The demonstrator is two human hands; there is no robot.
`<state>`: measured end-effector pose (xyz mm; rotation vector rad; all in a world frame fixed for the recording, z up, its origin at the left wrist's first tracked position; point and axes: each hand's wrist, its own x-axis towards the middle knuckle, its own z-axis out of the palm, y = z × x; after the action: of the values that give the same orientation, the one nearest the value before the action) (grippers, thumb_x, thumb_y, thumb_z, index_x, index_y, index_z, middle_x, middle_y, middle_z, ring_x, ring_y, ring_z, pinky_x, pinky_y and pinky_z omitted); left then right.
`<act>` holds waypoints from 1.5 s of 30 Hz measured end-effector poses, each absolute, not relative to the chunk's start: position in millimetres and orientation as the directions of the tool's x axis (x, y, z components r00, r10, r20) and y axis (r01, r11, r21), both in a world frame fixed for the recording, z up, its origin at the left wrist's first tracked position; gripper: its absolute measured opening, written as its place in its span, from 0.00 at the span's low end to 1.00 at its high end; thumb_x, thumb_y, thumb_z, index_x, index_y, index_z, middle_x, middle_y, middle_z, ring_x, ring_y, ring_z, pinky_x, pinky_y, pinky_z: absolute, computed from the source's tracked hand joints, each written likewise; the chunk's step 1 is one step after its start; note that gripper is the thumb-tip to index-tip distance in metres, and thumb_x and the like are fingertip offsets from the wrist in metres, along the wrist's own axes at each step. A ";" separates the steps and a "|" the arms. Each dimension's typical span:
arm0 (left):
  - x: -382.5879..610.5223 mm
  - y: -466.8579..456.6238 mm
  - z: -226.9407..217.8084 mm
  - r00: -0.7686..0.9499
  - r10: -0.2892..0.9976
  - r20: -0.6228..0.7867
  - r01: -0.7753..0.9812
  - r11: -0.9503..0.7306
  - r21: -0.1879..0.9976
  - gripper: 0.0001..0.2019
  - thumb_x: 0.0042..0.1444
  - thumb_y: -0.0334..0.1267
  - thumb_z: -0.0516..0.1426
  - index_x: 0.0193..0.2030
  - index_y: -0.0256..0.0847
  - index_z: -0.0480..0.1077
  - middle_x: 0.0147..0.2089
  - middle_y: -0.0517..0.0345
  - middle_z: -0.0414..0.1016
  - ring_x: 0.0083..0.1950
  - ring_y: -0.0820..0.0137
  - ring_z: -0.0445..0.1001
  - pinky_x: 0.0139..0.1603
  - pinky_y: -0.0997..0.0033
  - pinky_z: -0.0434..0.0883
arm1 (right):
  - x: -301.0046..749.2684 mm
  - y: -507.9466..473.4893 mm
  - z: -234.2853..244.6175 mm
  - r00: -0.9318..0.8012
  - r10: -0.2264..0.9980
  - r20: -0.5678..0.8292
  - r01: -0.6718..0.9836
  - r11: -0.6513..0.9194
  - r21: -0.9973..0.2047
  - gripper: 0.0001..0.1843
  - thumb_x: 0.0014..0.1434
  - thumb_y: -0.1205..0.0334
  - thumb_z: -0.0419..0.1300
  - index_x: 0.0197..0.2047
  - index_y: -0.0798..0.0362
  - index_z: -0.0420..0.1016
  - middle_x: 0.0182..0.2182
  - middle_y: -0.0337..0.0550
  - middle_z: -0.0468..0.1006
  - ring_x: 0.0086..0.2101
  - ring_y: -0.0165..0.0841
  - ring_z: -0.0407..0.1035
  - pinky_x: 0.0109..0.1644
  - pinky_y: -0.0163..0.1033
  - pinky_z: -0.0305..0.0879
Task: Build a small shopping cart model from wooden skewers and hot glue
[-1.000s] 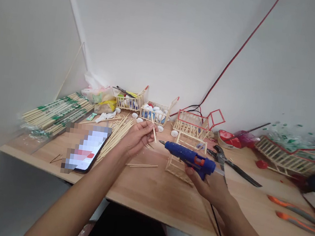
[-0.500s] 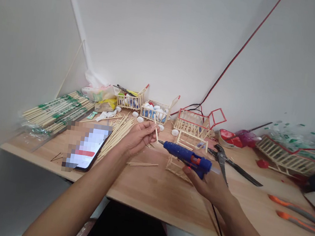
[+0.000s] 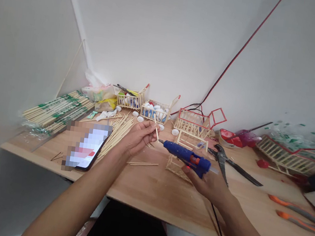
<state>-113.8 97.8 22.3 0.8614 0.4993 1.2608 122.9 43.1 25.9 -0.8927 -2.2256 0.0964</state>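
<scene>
Between thumb and fingers, my left hand [image 3: 142, 137] pinches a short wooden stick [image 3: 157, 132], tilted nearly upright. My right hand [image 3: 209, 184] is wrapped round a blue hot glue gun [image 3: 186, 154], whose nozzle points left at the stick's lower end; whether they touch I cannot tell. Under and behind the gun lie a stick frame [image 3: 178, 169] and another open frame [image 3: 192, 141], both partly hidden. Two loose sticks [image 3: 143, 164] rest below my left hand. A pile of sticks [image 3: 117, 134] lies to its left.
Small stick carts [image 3: 155, 112] line the wall, some holding white caps. Packed chopsticks [image 3: 58, 112] and a phone [image 3: 88, 149] lie left. On the right are black pliers [image 3: 222, 158], a bowl of red paint [image 3: 231, 138], orange-handled pliers [image 3: 298, 214] and a large stick basket [image 3: 292, 158].
Almost nothing differs. The glue gun and my right hand have shifted very slightly left; my left hand keeps its hold on the stick.
</scene>
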 end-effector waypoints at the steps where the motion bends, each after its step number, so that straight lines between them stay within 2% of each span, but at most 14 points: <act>1: -113.9 98.0 22.0 0.263 0.957 0.125 -0.612 0.065 0.788 0.14 0.44 0.37 0.70 0.28 0.31 0.71 0.28 0.58 0.73 0.25 0.82 0.66 0.26 0.83 0.66 | 123.0 43.1 25.7 -0.496 0.629 0.599 0.576 0.754 -0.315 0.12 0.63 0.52 0.56 0.33 0.50 0.73 0.28 0.45 0.75 0.30 0.40 0.70 0.34 0.44 0.65; 9: -114.9 98.4 21.0 0.261 0.957 0.127 -0.609 0.062 0.791 0.14 0.44 0.37 0.70 0.28 0.31 0.71 0.30 0.58 0.74 0.24 0.82 0.67 0.26 0.82 0.67 | 122.4 42.7 28.2 -0.518 0.617 0.593 0.569 0.766 -0.299 0.13 0.63 0.52 0.55 0.32 0.51 0.72 0.28 0.45 0.75 0.30 0.38 0.69 0.33 0.43 0.65; 19: -115.0 99.1 21.5 0.250 0.959 0.133 -0.620 0.053 0.783 0.13 0.44 0.36 0.70 0.29 0.31 0.71 0.28 0.59 0.73 0.24 0.82 0.67 0.26 0.83 0.67 | 122.9 42.0 28.3 -0.521 0.627 0.579 0.545 0.766 -0.339 0.11 0.62 0.54 0.57 0.33 0.51 0.72 0.28 0.44 0.75 0.29 0.37 0.69 0.33 0.42 0.65; 28: -114.5 99.1 21.3 0.261 0.956 0.132 -0.615 0.059 0.786 0.14 0.44 0.37 0.70 0.27 0.31 0.71 0.28 0.59 0.74 0.24 0.82 0.67 0.27 0.82 0.68 | 120.8 41.9 29.4 -0.542 0.582 0.606 0.524 0.798 -0.298 0.10 0.63 0.56 0.56 0.33 0.52 0.71 0.26 0.42 0.73 0.28 0.35 0.66 0.33 0.41 0.62; 38: -114.9 98.5 21.5 0.259 0.957 0.132 -0.614 0.058 0.787 0.14 0.44 0.37 0.70 0.28 0.31 0.71 0.28 0.59 0.74 0.24 0.82 0.67 0.26 0.83 0.68 | 122.8 43.1 26.3 -0.524 0.608 0.596 0.527 0.781 -0.334 0.11 0.62 0.55 0.58 0.31 0.51 0.70 0.27 0.43 0.73 0.28 0.36 0.66 0.33 0.42 0.61; 45: -115.8 100.0 20.9 0.252 0.957 0.142 -0.613 0.045 0.789 0.14 0.44 0.37 0.70 0.29 0.31 0.72 0.27 0.59 0.72 0.24 0.81 0.67 0.27 0.82 0.68 | 121.1 40.8 30.8 -0.536 0.604 0.590 0.519 0.787 -0.334 0.10 0.63 0.56 0.58 0.32 0.51 0.69 0.25 0.40 0.70 0.27 0.34 0.63 0.33 0.40 0.57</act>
<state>-115.8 100.0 20.9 0.8731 0.4932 1.2764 121.1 40.8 30.8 -0.8286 -2.2546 0.1523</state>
